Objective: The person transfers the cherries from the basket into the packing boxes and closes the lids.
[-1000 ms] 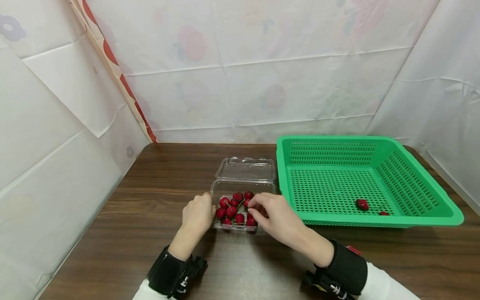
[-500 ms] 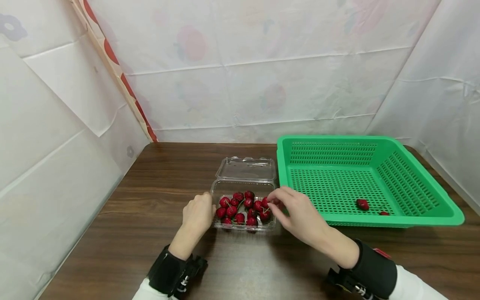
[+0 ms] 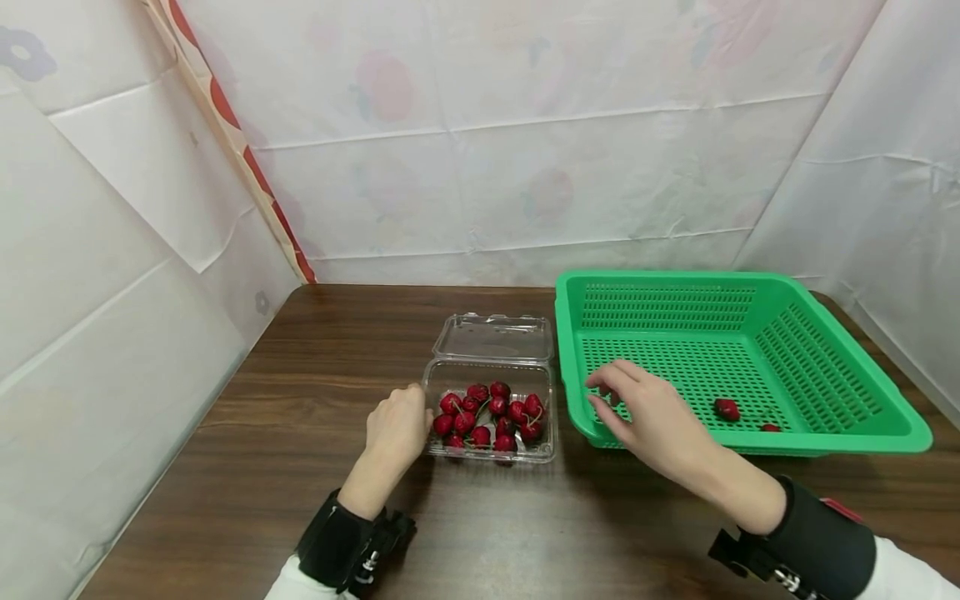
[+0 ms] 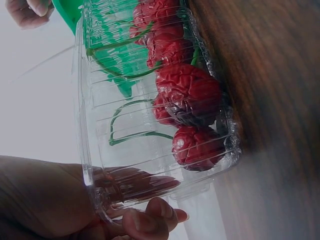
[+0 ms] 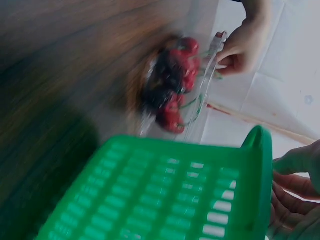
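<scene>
A clear plastic clamshell [image 3: 491, 372] lies with its lid folded back, and several dark red cherries [image 3: 465, 422] with green stems are inside. My left hand [image 3: 396, 425] grips its left wall; the left wrist view shows the fingers [image 4: 145, 223] curled at the rim. Over the left part of a green plastic basket [image 3: 832, 442] hovers my right hand [image 3: 663, 421], its thumb and fingers apart and bent loosely. Nothing shows between them. One cherry [image 3: 726, 409] lies on the basket's floor, with another cherry [image 3: 770, 427] partly hidden by the front rim.
Clamshell and basket stand side by side on a dark wood-grain table [image 3: 300, 492]. The clamshell's lid [image 3: 495, 337] lies behind its base, close to the basket's left wall. White printed sheets [image 3: 480, 167] hang behind the table and along its sides.
My right hand has moved right, from among the cherries in the clamshell to over the basket. More cherries show on the clamshell's right side. The left hand keeps its place.
</scene>
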`<state>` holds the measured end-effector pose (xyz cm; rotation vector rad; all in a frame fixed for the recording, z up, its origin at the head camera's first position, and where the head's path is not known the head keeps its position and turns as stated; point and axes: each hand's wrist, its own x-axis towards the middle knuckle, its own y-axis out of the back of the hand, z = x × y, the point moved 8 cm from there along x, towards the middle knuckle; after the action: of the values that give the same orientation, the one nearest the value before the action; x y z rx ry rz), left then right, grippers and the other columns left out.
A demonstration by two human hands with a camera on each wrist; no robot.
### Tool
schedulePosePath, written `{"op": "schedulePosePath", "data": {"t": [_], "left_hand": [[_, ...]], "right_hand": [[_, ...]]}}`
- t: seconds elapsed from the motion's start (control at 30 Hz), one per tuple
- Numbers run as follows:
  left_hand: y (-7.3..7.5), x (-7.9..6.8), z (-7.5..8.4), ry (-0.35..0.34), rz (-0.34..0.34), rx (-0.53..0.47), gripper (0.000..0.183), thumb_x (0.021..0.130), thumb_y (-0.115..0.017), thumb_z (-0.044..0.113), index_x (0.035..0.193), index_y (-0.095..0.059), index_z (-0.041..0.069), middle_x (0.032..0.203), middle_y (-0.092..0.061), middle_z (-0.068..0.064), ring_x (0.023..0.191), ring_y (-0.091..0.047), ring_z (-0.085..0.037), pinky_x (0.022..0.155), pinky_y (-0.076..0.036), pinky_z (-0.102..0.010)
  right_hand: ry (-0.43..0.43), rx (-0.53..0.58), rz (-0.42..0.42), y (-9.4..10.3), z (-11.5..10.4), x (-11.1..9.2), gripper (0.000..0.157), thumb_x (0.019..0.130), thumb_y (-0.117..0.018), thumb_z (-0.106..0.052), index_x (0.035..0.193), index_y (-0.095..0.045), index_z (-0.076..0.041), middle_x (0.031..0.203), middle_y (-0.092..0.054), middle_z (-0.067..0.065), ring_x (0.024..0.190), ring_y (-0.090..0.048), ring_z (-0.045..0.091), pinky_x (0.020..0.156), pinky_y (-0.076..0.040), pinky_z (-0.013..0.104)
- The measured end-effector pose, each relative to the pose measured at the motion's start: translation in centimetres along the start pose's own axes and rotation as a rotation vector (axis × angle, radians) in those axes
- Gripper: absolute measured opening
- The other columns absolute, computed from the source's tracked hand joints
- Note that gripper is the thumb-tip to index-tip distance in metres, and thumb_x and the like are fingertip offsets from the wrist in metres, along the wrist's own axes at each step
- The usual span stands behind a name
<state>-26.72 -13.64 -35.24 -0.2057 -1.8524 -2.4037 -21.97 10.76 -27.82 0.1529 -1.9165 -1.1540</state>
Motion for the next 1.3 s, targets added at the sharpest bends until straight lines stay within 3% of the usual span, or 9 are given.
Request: {"op": "schedulePosePath", "data": {"t": [0.47, 0.87, 1.3], "left_hand": [[0.2, -0.1, 0.0, -0.006, -0.004, -0.008, 0.015, 0.078, -0.063, 0.01, 0.071, -0.056, -0.001, 0.068, -0.06, -0.017, 0.057, -0.058, -0.033, 0.043, -0.042, -0.041], [0.1, -0.1, 0.0, -0.008, -0.006, -0.015, 0.016, 0.078, -0.063, 0.009, 0.069, -0.055, -0.001, 0.066, -0.059, -0.017, 0.056, -0.058, -0.033, 0.043, -0.042, -0.041], [0.2, -0.1, 0.0, -0.012, 0.008, -0.011, 0.016, 0.077, -0.064, 0.009, 0.07, -0.055, -0.001, 0.067, -0.059, -0.018, 0.056, -0.058, -0.033, 0.043, -0.042, -0.041]], "right_hand": [[-0.056, -0.099, -0.094, 2.4, 3.4, -1.4, 0.021, 0.069, -0.07, -0.001, 0.086, -0.06, -0.009, 0.081, -0.056, -0.002, 0.067, -0.054, 0.011, 0.056, -0.044, 0.027], [-0.228, -0.134, -0.356, 2.4, 8.1, -3.0, 0.021, 0.076, -0.067, -0.008, 0.094, -0.06, -0.001, 0.091, -0.06, 0.01, 0.081, -0.058, 0.027, 0.065, -0.046, 0.038], [-0.311, -0.174, -0.437, 2.8, 13.1, -4.9, 0.022, 0.077, -0.065, -0.009, 0.095, -0.059, 0.003, 0.088, -0.059, 0.016, 0.081, -0.056, 0.032, 0.063, -0.045, 0.041]]}}
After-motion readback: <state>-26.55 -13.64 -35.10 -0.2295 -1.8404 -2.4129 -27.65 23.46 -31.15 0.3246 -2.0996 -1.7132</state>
